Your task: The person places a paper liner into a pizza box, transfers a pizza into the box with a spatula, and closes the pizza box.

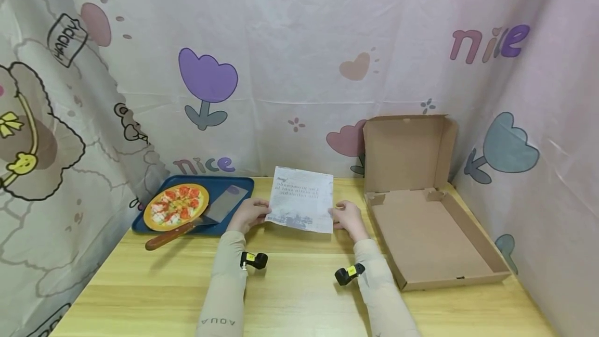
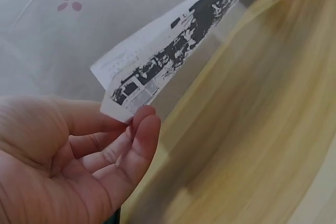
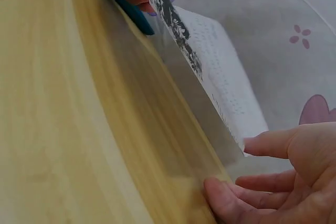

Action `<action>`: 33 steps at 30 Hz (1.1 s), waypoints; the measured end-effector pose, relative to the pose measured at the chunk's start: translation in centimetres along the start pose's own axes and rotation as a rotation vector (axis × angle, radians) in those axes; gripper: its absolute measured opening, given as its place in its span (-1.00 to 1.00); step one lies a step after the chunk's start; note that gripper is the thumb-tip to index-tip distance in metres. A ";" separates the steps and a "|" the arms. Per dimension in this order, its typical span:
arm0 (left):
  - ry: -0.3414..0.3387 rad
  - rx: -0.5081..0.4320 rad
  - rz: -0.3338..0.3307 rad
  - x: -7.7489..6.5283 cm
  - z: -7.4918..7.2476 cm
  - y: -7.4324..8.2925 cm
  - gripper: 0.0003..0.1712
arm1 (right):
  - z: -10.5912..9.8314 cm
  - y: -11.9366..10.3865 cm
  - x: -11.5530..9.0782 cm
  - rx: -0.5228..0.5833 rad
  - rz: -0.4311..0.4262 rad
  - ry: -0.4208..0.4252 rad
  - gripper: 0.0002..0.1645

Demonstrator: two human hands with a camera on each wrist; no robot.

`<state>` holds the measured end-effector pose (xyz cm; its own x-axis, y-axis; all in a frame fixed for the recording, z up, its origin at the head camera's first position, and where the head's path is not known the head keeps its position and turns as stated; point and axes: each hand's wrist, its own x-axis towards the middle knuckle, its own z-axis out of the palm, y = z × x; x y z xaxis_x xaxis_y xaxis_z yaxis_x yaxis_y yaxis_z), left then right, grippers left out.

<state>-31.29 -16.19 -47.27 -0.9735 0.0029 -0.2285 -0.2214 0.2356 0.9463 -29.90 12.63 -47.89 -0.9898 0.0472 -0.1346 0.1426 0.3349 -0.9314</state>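
Note:
A newsprint-style paper sheet (image 1: 301, 199) hangs over the back of the table, held up between both hands, its mirrored lettering facing the head camera. My left hand (image 1: 248, 215) pinches its left edge near the lower corner, and the left wrist view shows fingers on both sides of that corner. At the opposite edge, my right hand (image 1: 351, 220) holds the sheet by its fingertips. In the right wrist view a fingertip (image 3: 254, 145) overlaps the paper's corner; the lower fingers curl apart from it. Dark printed scenery (image 2: 173, 51) runs along the sheet's lower border.
Left, a blue tray (image 1: 180, 182) bears a round pizza (image 1: 177, 207) and a wooden-handled spatula (image 1: 170, 235), whose handle juts over the tray's front edge. An open cardboard pizza box (image 1: 435, 243) stands right with its lid raised. Patterned curtains (image 1: 290, 66) surround the wooden table (image 1: 299, 295).

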 end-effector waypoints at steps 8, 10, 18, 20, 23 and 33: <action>-0.074 -0.095 0.043 -0.2 0.1 0.7 -0.71 | -0.6 -0.8 0.2 0.101 0.040 -0.001 -0.53; -0.098 -0.127 0.068 -0.4 0.0 1.0 -0.73 | -0.8 -1.0 0.1 0.136 0.026 0.000 -0.60; -0.144 -0.173 0.080 -1.2 0.1 2.4 -0.65 | -1.7 -2.0 0.0 0.284 -0.027 0.024 -0.76; -0.137 -0.149 0.065 -1.2 0.1 2.7 -0.62 | -2.0 -2.3 -0.1 0.296 -0.039 0.024 -0.75; -0.133 -0.134 0.048 -1.3 0.2 3.1 -0.61 | -2.5 -2.7 -0.2 0.310 -0.052 0.016 -0.72; -0.178 -0.121 0.115 -2.5 0.1 5.0 -0.64 | -4.2 -3.8 -1.0 0.353 -0.070 0.037 -0.73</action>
<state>-29.97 -14.94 -41.99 -0.9699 0.1965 -0.1437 -0.1248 0.1054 0.9866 -29.50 15.27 -42.78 -0.9956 0.0719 -0.0603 0.0600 -0.0064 -0.9982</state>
